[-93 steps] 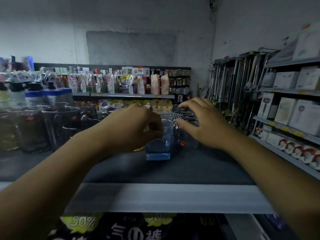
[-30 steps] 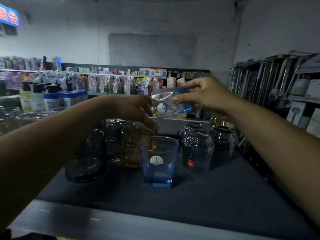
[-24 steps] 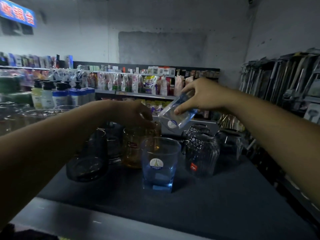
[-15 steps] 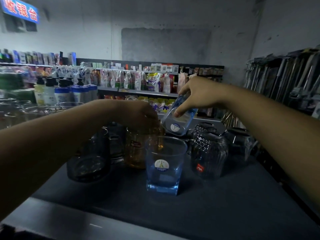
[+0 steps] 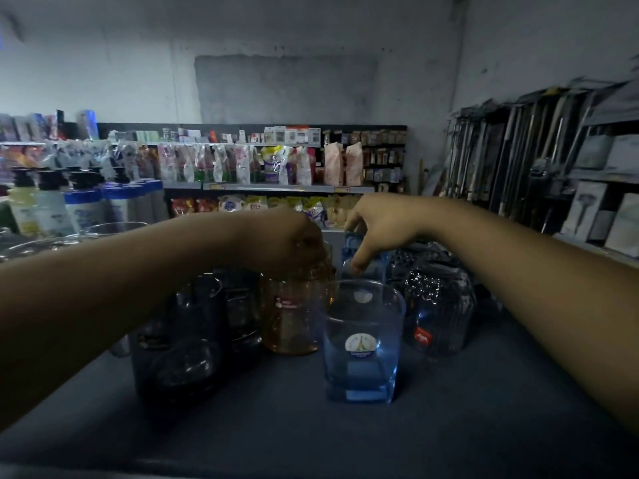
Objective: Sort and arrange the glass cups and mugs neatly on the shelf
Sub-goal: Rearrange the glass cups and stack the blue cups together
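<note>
A blue square-based glass [image 5: 361,344] with a round sticker stands at the front of the dark shelf top [image 5: 345,437]. Right behind it a second blue glass [image 5: 364,264] stands upright, and my right hand [image 5: 377,229] grips its rim from above. My left hand [image 5: 287,242] holds the top of an amber glass mug [image 5: 294,316] to the left. A dark smoked mug [image 5: 179,344] stands further left. A ribbed clear glass [image 5: 439,316] with a red label sits to the right.
More clear glassware [image 5: 110,229] and pump bottles [image 5: 83,205] fill the left side. Behind run store shelves of packaged goods [image 5: 262,164]. Racks of long metal poles [image 5: 511,157] and boxed items [image 5: 608,202] line the right.
My right hand has lowered the tilted blue glass from mid-air to stand upright behind the front blue glass. My left hand stays on the amber mug.
</note>
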The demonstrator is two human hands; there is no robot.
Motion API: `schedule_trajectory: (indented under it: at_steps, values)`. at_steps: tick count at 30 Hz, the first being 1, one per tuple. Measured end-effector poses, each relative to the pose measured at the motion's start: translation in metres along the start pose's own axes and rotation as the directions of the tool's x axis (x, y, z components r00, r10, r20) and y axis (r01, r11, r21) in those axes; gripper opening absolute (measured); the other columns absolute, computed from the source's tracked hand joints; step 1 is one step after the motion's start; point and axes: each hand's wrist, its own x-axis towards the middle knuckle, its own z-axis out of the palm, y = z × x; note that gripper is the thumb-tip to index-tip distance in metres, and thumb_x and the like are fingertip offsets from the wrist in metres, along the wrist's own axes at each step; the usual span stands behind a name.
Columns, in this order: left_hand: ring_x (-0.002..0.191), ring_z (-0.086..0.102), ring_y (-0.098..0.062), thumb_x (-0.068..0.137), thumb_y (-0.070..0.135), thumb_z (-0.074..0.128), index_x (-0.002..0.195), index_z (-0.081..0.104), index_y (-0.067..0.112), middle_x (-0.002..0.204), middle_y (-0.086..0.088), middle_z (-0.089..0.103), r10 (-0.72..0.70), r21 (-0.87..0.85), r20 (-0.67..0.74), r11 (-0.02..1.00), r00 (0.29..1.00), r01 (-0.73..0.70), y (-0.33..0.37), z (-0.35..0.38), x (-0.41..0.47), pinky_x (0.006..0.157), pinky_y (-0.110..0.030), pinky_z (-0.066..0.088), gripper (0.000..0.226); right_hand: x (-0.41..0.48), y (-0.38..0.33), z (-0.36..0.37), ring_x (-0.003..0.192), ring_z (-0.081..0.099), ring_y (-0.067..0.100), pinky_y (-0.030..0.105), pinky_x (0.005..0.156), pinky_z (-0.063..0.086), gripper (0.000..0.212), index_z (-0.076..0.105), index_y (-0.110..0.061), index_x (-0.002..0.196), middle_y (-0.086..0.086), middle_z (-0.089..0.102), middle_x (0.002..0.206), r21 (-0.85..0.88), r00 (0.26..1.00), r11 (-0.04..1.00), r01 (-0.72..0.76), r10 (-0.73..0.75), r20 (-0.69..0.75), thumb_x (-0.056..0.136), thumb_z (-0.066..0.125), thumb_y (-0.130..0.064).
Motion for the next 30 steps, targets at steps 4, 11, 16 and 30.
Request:
schedule_trajectory:
  at_steps: [4, 11, 16, 30]
  values:
    - [0.102, 0.065, -0.015, 0.103, 0.032, 0.056, 0.122, 0.070, 0.018, 0.116, 0.000, 0.071, 0.068, 0.002, 0.035, 0.998, 0.997, -0.068, 0.002, -0.009, -0.002, 0.085, -0.022, 0.048, 0.027, 0.006, 0.005, 0.010, 0.109, 0.063, 0.019, 0.040, 0.098, 0.054, 0.081, 0.063, -0.011, 0.134, 0.000, 0.066, 0.128, 0.045, 1.000, 0.999, -0.017, 0.017, 0.011, 0.067, 0.090, -0.048]
    - [0.087, 0.062, 0.003, 0.099, 0.057, 0.041, 0.107, 0.067, 0.027, 0.100, 0.014, 0.065, 0.255, -0.164, -0.055, 0.951, 0.965, -0.261, 0.040, -0.026, -0.031, 0.077, -0.022, 0.050, 0.040, 0.006, 0.012, 0.023, 0.074, 0.060, 0.012, 0.031, 0.067, 0.046, 0.019, 0.065, -0.027, 0.082, -0.007, 0.064, 0.081, 0.016, 0.998, 0.998, 0.055, -0.055, 0.012, 0.084, 0.077, -0.041]
    - [0.090, 0.055, 0.009, 0.083, 0.079, 0.049, 0.139, 0.049, 0.038, 0.115, 0.029, 0.055, 0.281, -0.035, 0.102, 0.960, 0.954, -0.279, 0.067, -0.017, -0.047, 0.078, -0.008, 0.042, 0.070, -0.026, 0.005, 0.016, 0.106, 0.061, 0.018, 0.024, 0.081, 0.046, 0.033, 0.065, -0.013, 0.124, -0.004, 0.065, 0.116, 0.043, 0.999, 0.999, 0.019, -0.018, -0.040, 0.096, 0.067, -0.031]
    - [0.087, 0.066, 0.002, 0.072, 0.081, 0.054, 0.113, 0.061, 0.039, 0.099, 0.018, 0.069, 0.034, -0.433, -0.360, 0.879, 0.932, -0.200, 0.044, -0.017, -0.057, 0.066, -0.018, 0.052, 0.059, -0.095, -0.001, 0.020, 0.076, 0.066, -0.005, 0.009, 0.069, 0.048, 0.021, 0.074, -0.016, 0.106, -0.006, 0.073, 0.091, 0.514, 0.840, 0.827, 0.227, 0.101, -0.533, 0.102, 0.056, -0.027]
